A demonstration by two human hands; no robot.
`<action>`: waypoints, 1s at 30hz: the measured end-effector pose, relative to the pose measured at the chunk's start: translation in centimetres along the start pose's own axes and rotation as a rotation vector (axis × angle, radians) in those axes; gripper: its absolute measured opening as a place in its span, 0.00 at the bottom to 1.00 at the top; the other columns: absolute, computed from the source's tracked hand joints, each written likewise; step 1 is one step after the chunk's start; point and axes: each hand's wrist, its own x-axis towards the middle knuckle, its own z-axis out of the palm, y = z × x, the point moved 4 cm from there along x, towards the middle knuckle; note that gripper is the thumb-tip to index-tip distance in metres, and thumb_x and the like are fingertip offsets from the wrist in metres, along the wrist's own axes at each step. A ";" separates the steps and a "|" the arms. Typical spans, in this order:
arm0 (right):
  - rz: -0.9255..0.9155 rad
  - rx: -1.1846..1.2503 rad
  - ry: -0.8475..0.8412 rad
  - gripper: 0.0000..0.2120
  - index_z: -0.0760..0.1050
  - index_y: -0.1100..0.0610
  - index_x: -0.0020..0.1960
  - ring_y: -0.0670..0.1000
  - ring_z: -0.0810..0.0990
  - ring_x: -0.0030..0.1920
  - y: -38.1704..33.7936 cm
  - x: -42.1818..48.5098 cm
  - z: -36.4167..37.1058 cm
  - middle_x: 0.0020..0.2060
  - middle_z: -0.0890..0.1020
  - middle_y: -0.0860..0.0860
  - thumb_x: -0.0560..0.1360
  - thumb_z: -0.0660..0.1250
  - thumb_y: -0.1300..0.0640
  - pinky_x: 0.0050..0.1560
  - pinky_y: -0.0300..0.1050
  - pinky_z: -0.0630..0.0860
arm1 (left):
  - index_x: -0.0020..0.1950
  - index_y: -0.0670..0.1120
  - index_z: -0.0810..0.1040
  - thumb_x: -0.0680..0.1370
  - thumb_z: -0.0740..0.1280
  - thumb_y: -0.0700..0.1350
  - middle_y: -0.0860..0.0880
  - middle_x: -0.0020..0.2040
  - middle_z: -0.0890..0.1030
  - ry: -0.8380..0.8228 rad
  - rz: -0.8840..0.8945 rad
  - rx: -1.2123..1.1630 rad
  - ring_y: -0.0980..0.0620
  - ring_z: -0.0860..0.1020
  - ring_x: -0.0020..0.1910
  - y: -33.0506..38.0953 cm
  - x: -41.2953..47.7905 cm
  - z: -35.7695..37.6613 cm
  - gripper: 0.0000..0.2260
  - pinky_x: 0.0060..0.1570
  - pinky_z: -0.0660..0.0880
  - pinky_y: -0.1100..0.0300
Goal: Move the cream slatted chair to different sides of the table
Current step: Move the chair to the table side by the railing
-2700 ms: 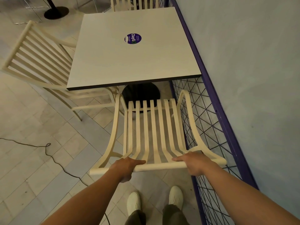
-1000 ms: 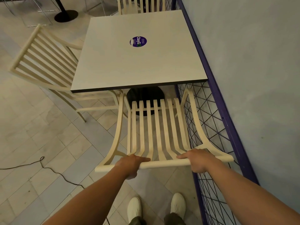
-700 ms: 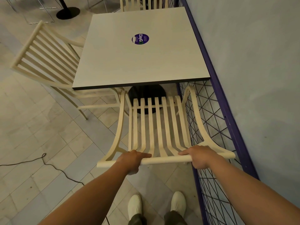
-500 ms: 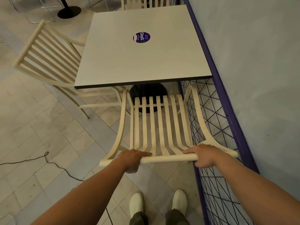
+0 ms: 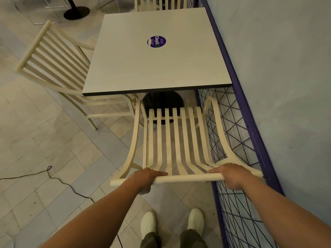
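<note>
The cream slatted chair (image 5: 176, 140) stands at the near side of the square white table (image 5: 152, 68), its seat tucked under the table's near edge. I look down over its back. My left hand (image 5: 146, 178) grips the top rail on the left. My right hand (image 5: 230, 175) grips the same rail on the right. The chair's legs are hidden from me.
A second cream chair (image 5: 59, 72) stands at the table's left side, a third (image 5: 159, 3) at the far side. A purple wire fence (image 5: 238, 158) and a grey wall run close on the right. A black cable (image 5: 53, 178) lies on the tiled floor at left.
The chair has slid slightly forward, closer under the table's near edge, with both hands keeping their grip on the top rail. I have stepped forward with it.
</note>
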 end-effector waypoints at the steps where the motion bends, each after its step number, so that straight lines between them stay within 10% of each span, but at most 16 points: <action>1: 0.000 -0.003 0.003 0.38 0.62 0.34 0.74 0.51 0.77 0.54 0.0 -0.1 0.2 0.60 0.77 0.49 0.74 0.65 0.66 0.56 0.48 0.76 | 0.77 0.65 0.63 0.78 0.70 0.37 0.49 0.67 0.75 0.000 -0.003 0.001 0.46 0.77 0.63 0.2 -0.2 0.3 0.35 0.64 0.74 0.51; 30: -0.022 0.001 0.045 0.35 0.64 0.34 0.73 0.50 0.77 0.53 1.5 1.7 -2.7 0.58 0.78 0.48 0.73 0.66 0.63 0.52 0.46 0.76 | 0.77 0.66 0.60 0.78 0.70 0.39 0.50 0.65 0.77 0.080 0.024 0.041 0.47 0.78 0.59 0.1 1.8 -2.3 0.36 0.56 0.77 0.55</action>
